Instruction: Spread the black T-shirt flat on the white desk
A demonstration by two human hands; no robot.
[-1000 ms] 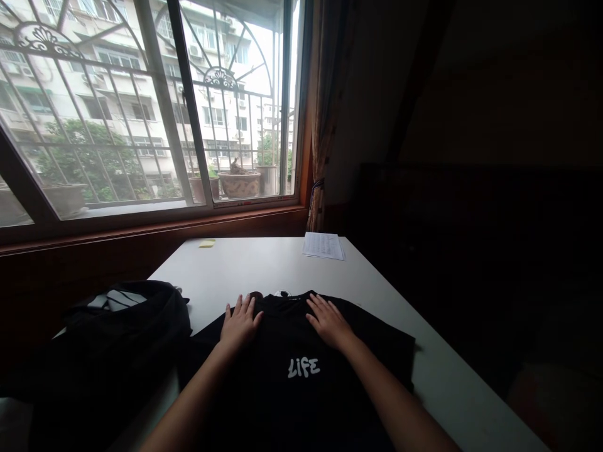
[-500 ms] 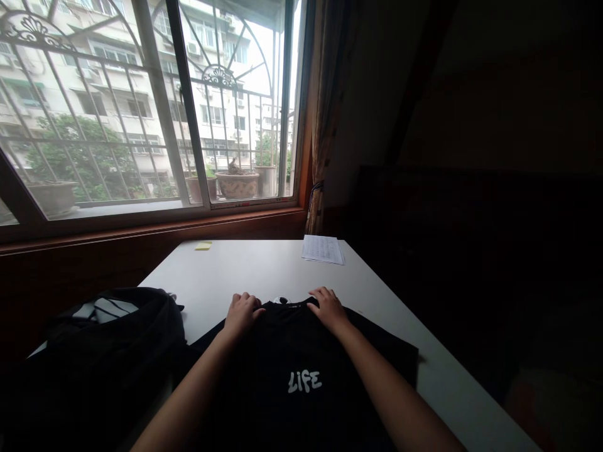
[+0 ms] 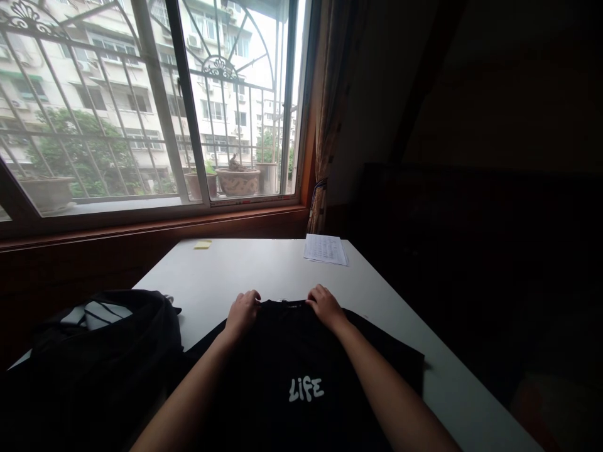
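A black T-shirt (image 3: 268, 364) lies spread on the white table (image 3: 264, 267), its collar towards the far side and the white word "Life" on it. My left hand (image 3: 242, 312) is closed on the shirt's shoulder just left of the collar. On the other side of the collar, my right hand (image 3: 326, 307) pinches the cloth with curled fingers. Both thumbs are partly hidden. A thin pale edge of something shows just behind the collar; what it is I cannot make out. The shirt's right sleeve reaches towards the table's right edge.
A dark bag or heap of black cloth (image 3: 108, 351) with pale striped fabric (image 3: 101, 314) sits at the left. Yellow sticky notes (image 3: 202, 245) and printed sheets (image 3: 326, 249) lie at the far edge. Beyond are a window (image 3: 207, 204) and a tied curtain (image 3: 319, 194).
The collar edge now covers most of the round white-and-black thing that showed behind it. My hands stay at the shoulders, with fingers curled in more. The view has shifted slightly.
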